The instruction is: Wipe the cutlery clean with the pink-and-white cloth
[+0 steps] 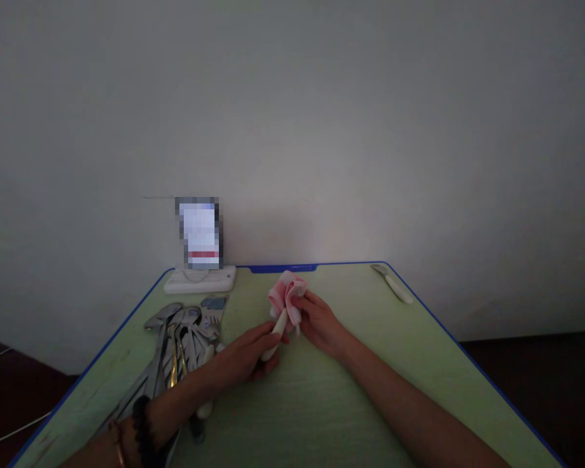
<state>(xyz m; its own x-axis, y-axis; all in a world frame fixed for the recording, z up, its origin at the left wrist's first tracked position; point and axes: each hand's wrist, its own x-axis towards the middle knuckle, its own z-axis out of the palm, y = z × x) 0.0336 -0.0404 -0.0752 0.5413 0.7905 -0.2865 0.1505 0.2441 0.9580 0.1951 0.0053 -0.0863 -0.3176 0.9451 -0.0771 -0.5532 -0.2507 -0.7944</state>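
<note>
My left hand (246, 354) is closed round the white handle of a utensil (275, 335) over the middle of the green table (419, 364). The utensil's upper end is wrapped in a pink cloth (285, 292). My right hand (319, 322) pinches that cloth around the hidden end, so I cannot see what kind of utensil it is. Both hands meet near the table's centre, a little towards the far edge.
A pile of several metal spoons and forks (180, 338) lies at the left. A white-handled knife (394, 284) rests at the far right corner. A phone on a white stand (199, 276) is against the wall.
</note>
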